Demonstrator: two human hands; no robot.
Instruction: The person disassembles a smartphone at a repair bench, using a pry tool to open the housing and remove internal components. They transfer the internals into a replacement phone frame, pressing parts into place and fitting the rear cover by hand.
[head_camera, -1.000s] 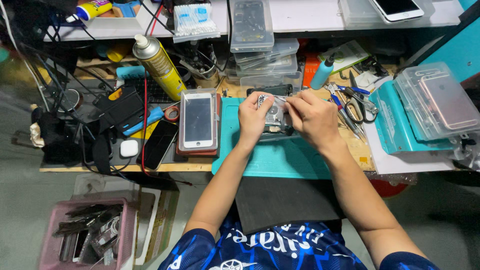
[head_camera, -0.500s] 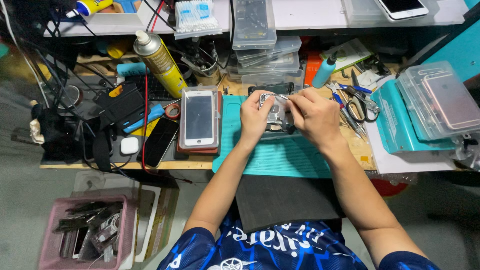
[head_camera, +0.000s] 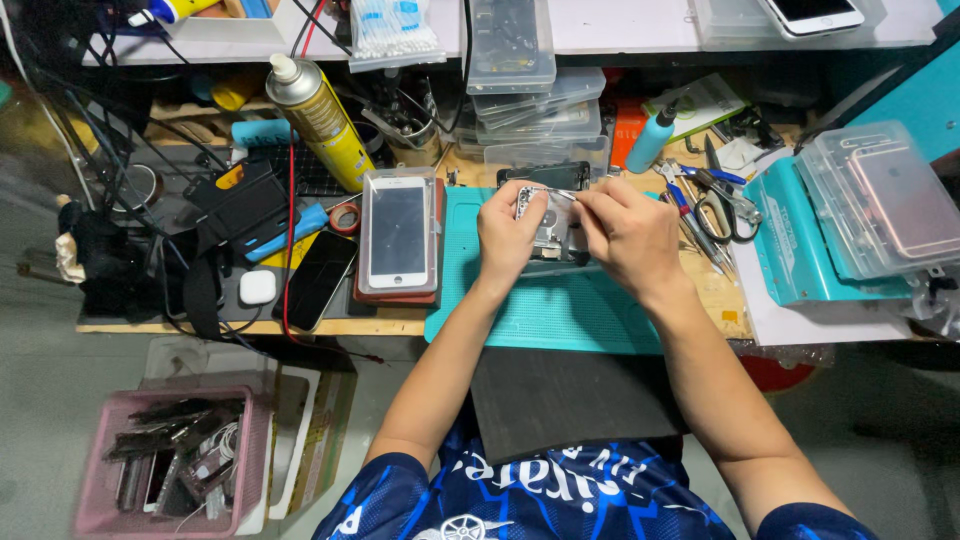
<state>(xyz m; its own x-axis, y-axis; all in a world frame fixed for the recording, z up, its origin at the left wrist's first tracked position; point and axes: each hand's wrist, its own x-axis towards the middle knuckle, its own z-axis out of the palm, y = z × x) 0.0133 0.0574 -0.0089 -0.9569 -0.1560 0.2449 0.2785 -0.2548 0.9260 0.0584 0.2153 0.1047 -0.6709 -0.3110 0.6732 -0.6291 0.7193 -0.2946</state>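
a person's left hand (head_camera: 508, 232) is pinning the opened phone (head_camera: 548, 222) flat on the teal mat (head_camera: 560, 310) between both hands, steadying it while the right hand (head_camera: 622, 232) is pinching thin tweezers (head_camera: 552, 191) over it.

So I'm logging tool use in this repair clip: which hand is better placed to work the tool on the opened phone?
Probably the right hand: it pinches thin tweezers whose tip is over the opened phone. The left hand grips the phone's left edge, steadying it on the teal mat.
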